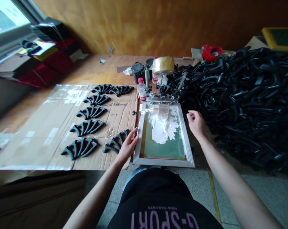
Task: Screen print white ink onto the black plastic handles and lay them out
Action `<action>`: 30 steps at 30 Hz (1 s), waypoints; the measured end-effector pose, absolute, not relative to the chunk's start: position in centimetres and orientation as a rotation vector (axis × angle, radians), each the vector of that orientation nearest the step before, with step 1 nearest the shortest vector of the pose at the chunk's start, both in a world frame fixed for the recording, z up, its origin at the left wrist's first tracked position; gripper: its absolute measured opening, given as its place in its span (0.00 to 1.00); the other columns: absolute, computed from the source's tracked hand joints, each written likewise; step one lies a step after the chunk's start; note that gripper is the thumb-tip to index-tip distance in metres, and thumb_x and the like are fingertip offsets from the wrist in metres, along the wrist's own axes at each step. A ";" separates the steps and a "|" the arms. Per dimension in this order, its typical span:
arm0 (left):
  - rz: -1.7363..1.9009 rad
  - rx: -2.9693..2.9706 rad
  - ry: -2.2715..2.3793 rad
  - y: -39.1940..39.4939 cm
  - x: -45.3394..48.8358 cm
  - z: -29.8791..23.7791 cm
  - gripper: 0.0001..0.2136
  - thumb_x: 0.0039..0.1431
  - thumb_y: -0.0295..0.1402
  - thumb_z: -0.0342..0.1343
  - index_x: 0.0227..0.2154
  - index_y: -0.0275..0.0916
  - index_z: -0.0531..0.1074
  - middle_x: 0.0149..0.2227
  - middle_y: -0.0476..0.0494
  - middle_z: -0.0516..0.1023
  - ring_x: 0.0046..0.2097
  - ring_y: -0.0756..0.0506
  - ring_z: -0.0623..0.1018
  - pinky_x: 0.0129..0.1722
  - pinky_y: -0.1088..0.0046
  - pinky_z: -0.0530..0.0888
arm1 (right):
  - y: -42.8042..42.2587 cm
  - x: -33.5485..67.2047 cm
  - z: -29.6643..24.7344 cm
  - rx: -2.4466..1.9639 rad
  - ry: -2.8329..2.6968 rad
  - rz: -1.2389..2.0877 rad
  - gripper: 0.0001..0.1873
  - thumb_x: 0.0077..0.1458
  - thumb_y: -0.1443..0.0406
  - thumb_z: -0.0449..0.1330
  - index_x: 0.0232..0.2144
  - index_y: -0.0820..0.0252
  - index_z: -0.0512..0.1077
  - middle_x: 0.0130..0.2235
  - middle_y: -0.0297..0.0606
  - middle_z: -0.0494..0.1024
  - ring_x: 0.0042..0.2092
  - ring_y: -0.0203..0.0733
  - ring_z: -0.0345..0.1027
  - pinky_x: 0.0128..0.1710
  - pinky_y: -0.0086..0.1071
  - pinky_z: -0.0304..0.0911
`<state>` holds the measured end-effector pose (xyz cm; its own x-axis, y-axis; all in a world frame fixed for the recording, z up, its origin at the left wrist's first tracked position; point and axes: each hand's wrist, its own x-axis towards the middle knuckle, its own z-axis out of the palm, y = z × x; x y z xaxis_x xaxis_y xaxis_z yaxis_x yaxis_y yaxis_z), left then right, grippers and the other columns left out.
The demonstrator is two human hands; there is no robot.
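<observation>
My left hand [128, 145] is at the left rail of a screen printing frame [190, 161], fingers stretched out and slightly apart, with nothing visible in them. Just beside it, partly hidden behind the fingers, a black ribbed plastic part [113, 144] lies on the cardboard. To the right of the frame hovers my right hand [196, 124], its fingers curled in and no object showing in them. White ink [161, 130] is spread thickly over the upper part of the green mesh [163, 151]. A metal clamp [163, 99] spans the frame's far end.
Several similar black parts [80, 149] sit in a column on the cardboard sheet [46, 152]. A big heap of black plastic pieces [244, 105] fills the right side. Behind the frame stand a red-capped bottle [141, 89], a dark tub [137, 71] and a tape roll [164, 65].
</observation>
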<state>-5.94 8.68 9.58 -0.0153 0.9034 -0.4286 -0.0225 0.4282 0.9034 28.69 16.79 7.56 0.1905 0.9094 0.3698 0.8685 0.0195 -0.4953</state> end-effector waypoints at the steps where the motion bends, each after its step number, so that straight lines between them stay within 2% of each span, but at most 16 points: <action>1: 0.860 0.879 1.403 8.5 -5.9 8.0 0.32 0.52 0.42 0.63 0.60 0.43 0.66 0.26 0.51 0.74 0.25 0.50 0.70 0.22 0.79 0.64 | 17.9 27.6 8.6 -1.764 -1.736 0.049 0.22 0.59 0.62 0.58 0.54 0.66 0.69 0.52 0.51 0.73 0.46 0.47 0.70 0.45 0.39 0.67; 3: 0.790 0.975 1.443 8.5 -5.8 5.4 0.35 0.54 0.42 0.61 0.64 0.43 0.60 0.26 0.52 0.74 0.24 0.51 0.69 0.22 0.79 0.62 | 19.5 24.6 10.2 -1.646 -1.960 -0.006 0.30 0.52 0.60 0.65 0.56 0.63 0.67 0.58 0.53 0.66 0.54 0.53 0.64 0.51 0.43 0.64; 4: 0.771 1.006 1.463 8.7 -5.8 4.5 0.35 0.54 0.42 0.60 0.64 0.43 0.60 0.27 0.52 0.74 0.24 0.51 0.69 0.23 0.79 0.62 | 19.9 23.0 10.6 -1.620 -2.098 -0.003 0.29 0.51 0.61 0.67 0.54 0.63 0.69 0.57 0.52 0.67 0.55 0.55 0.62 0.51 0.44 0.62; 6: 0.743 1.047 1.489 8.9 -6.0 3.5 0.33 0.54 0.43 0.59 0.64 0.43 0.61 0.28 0.51 0.74 0.25 0.51 0.70 0.24 0.79 0.63 | 19.4 20.4 10.6 -1.613 -2.337 0.081 0.17 0.53 0.63 0.65 0.45 0.63 0.73 0.49 0.49 0.73 0.51 0.53 0.64 0.49 0.42 0.61; 8: 0.730 1.064 1.486 9.0 -6.1 3.2 0.32 0.55 0.43 0.59 0.63 0.44 0.63 0.29 0.50 0.75 0.26 0.51 0.71 0.25 0.79 0.64 | 17.5 19.2 9.7 -1.580 -2.504 0.192 0.06 0.57 0.68 0.58 0.38 0.63 0.74 0.40 0.46 0.75 0.44 0.49 0.66 0.44 0.38 0.61; 11: 0.733 1.051 1.462 9.0 -6.3 3.3 0.31 0.56 0.45 0.58 0.62 0.44 0.64 0.30 0.49 0.76 0.28 0.50 0.72 0.25 0.79 0.65 | 13.7 19.8 8.6 -1.331 -2.684 0.253 0.12 0.58 0.74 0.51 0.37 0.62 0.73 0.38 0.44 0.75 0.42 0.46 0.66 0.40 0.36 0.60; 14: 0.740 1.031 1.456 8.9 -6.2 3.6 0.31 0.55 0.45 0.58 0.62 0.43 0.64 0.31 0.48 0.77 0.28 0.49 0.73 0.25 0.79 0.66 | 12.1 21.1 9.0 -1.025 -2.823 0.340 0.10 0.55 0.74 0.53 0.33 0.60 0.73 0.35 0.41 0.75 0.40 0.44 0.66 0.38 0.34 0.58; 16: 0.747 1.012 1.450 8.8 -6.1 3.9 0.31 0.55 0.45 0.58 0.61 0.41 0.64 0.32 0.47 0.78 0.28 0.49 0.73 0.25 0.79 0.66 | 12.3 21.4 9.5 -1.046 -2.801 0.349 0.07 0.55 0.72 0.56 0.31 0.59 0.73 0.33 0.40 0.75 0.39 0.44 0.66 0.37 0.34 0.58; 19: 0.775 0.986 1.440 8.8 -5.9 4.3 0.31 0.55 0.45 0.59 0.60 0.39 0.65 0.32 0.46 0.78 0.28 0.49 0.73 0.24 0.79 0.66 | 12.3 21.1 9.2 -1.183 -2.702 0.224 0.10 0.57 0.72 0.53 0.35 0.60 0.74 0.36 0.43 0.76 0.41 0.46 0.65 0.39 0.36 0.58; 22: 0.788 0.981 1.435 8.8 -5.8 4.5 0.31 0.55 0.45 0.59 0.60 0.40 0.65 0.31 0.47 0.78 0.27 0.50 0.73 0.23 0.79 0.65 | 11.2 20.8 8.4 -1.080 -2.753 0.214 0.13 0.59 0.73 0.50 0.37 0.61 0.75 0.36 0.43 0.76 0.41 0.45 0.66 0.38 0.35 0.59; 24: 0.775 0.964 1.432 8.8 -5.7 4.8 0.31 0.54 0.45 0.59 0.60 0.39 0.65 0.30 0.47 0.77 0.26 0.50 0.73 0.22 0.78 0.65 | 11.1 20.6 8.5 -1.080 -2.738 0.276 0.10 0.60 0.69 0.53 0.36 0.60 0.75 0.35 0.41 0.76 0.39 0.44 0.67 0.37 0.34 0.59; 26: 0.765 0.936 1.432 8.9 -5.8 5.5 0.33 0.53 0.45 0.60 0.61 0.39 0.63 0.31 0.46 0.78 0.26 0.49 0.73 0.22 0.78 0.65 | 12.4 20.2 9.6 -1.203 -2.624 0.311 0.08 0.60 0.65 0.57 0.40 0.58 0.75 0.37 0.40 0.77 0.40 0.44 0.69 0.39 0.34 0.60; 27: 0.766 0.928 1.433 8.9 -5.9 6.1 0.34 0.53 0.45 0.61 0.62 0.40 0.63 0.31 0.46 0.78 0.26 0.49 0.73 0.22 0.78 0.65 | 13.6 20.0 10.4 -1.286 -2.549 0.312 0.11 0.60 0.64 0.59 0.45 0.56 0.74 0.40 0.40 0.78 0.42 0.45 0.69 0.40 0.34 0.61; 30: 0.813 0.951 1.404 9.1 -6.3 8.8 0.33 0.54 0.48 0.61 0.61 0.43 0.64 0.28 0.49 0.76 0.25 0.50 0.72 0.22 0.79 0.64 | 18.1 20.5 13.4 -1.540 -2.325 0.229 0.30 0.56 0.60 0.64 0.60 0.49 0.64 0.47 0.40 0.76 0.44 0.47 0.70 0.42 0.35 0.62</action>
<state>-6.27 9.11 8.85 0.0287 0.9045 -0.4255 0.0809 0.4222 0.9029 20.55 18.13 13.42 -0.3537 0.9154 0.1924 0.8602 0.3991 -0.3175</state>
